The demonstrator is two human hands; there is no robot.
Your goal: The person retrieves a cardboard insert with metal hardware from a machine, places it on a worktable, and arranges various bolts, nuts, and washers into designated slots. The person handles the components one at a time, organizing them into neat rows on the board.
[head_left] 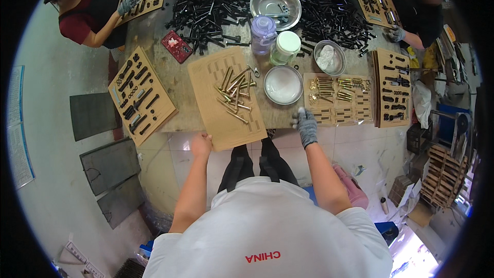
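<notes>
My bare left hand (201,145) pinches the near left corner of a brown cardboard sheet (234,131), which overhangs the table's front edge. Loose gold-coloured bolts (235,92) lie in a jumbled pile on its far half, over printed outlines. My right hand (305,126), in a grey glove, holds nothing that I can see; its fingers are apart. It hovers by the table edge, just left of a cardboard card (337,116) with gold bolts, nuts and washers in rows. Beyond that hand stands a metal bowl with white contents (283,85).
Cardboard boards of black bolts lie at left (141,95) and right (393,90). Heaped black bolts (206,13) fill the far table, near a purple-lidded bottle (263,35), a green jar (286,47) and a red phone (177,46). Two co-workers sit opposite.
</notes>
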